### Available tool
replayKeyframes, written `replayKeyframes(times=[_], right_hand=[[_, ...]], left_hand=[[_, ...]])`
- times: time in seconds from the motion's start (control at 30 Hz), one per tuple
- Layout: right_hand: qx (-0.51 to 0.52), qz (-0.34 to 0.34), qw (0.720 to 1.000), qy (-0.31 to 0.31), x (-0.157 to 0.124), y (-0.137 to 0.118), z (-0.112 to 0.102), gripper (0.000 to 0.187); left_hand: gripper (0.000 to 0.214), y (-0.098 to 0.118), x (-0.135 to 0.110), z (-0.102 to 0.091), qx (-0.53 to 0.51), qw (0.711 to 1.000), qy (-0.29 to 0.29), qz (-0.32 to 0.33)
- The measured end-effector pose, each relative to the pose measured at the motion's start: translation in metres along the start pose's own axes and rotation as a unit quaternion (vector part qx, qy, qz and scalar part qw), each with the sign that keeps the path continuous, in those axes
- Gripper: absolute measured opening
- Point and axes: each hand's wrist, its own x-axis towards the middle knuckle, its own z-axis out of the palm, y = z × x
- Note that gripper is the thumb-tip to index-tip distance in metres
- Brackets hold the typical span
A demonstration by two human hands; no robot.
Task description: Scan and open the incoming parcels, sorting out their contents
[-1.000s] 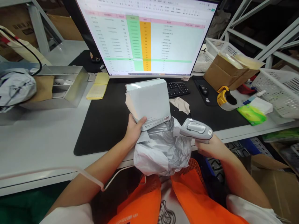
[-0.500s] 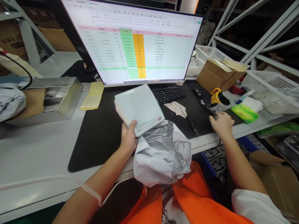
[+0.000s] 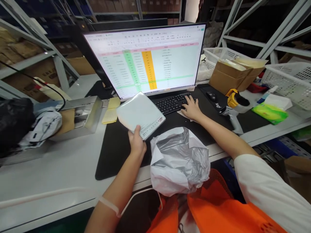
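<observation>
My left hand (image 3: 137,142) grips the near corner of a flat, pale box (image 3: 142,111) in clear wrap, thumb on top. A barcode shows at the box's right corner. Fingers apart, my right hand (image 3: 193,109) rests on the right end of the black keyboard (image 3: 170,104) and holds nothing. The box hides the keyboard's left part. A grey-and-white plastic mailer bag (image 3: 179,161) lies crumpled and open at the desk's front edge, against the orange vest. To the right of my right forearm lies a handheld barcode scanner (image 3: 233,119).
A monitor (image 3: 179,61) with a spreadsheet stands behind the keyboard. On the right are a mouse (image 3: 211,96), a tape dispenser (image 3: 236,99), a green tissue pack (image 3: 269,113), a cardboard box (image 3: 228,76) and a white basket (image 3: 289,84). Yellow note pads (image 3: 111,111) lie left.
My right hand has let go of the scanner and moved left onto the keyboard. The spreadsheet's highlighted column has shifted left. My left hand still holds the box; the camera view has tilted up.
</observation>
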Motion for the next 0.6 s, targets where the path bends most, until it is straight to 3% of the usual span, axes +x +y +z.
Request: replayKeyframes(times=[0.1, 0.17, 0.27, 0.33, 0.4, 0.47, 0.53, 0.6], right_hand=[[0.027, 0.023, 0.999, -0.018, -0.01, -0.006, -0.012, 0.05], [0.095, 0.017, 0.995, -0.016, -0.031, -0.015, -0.021, 0.056], [0.209, -0.082, 0.974, -0.038, -0.09, -0.032, -0.027, 0.063], [0.179, -0.131, 0.973, -0.059, -0.138, -0.038, -0.021, 0.069], [0.115, -0.147, 0.98, -0.066, -0.18, -0.036, -0.005, 0.076], [0.073, -0.177, 0.979, -0.076, -0.207, -0.027, 0.015, 0.086], [0.036, -0.226, 0.971, -0.07, -0.22, -0.016, 0.036, 0.088], [0.035, -0.293, 0.954, -0.045, -0.219, -0.006, 0.052, 0.08]], left_hand=[[0.032, -0.005, 0.0, 0.001, -0.003, 1.0, -0.028, 0.001], [0.038, -0.007, 0.001, 0.002, -0.002, 0.999, -0.041, 0.016], [0.05, 0.006, 0.0, -0.005, -0.002, 0.998, -0.032, 0.055], [0.057, 0.028, -0.006, -0.02, -0.012, 0.997, -0.026, 0.066], [0.057, 0.06, -0.018, -0.049, -0.028, 0.997, -0.011, 0.065], [0.05, 0.099, -0.035, -0.093, -0.039, 0.994, 0.053, 0.089], [0.042, 0.148, -0.064, -0.153, -0.04, 0.972, 0.168, 0.156], [0.035, 0.203, -0.115, -0.223, -0.024, 0.919, 0.311, 0.24]])
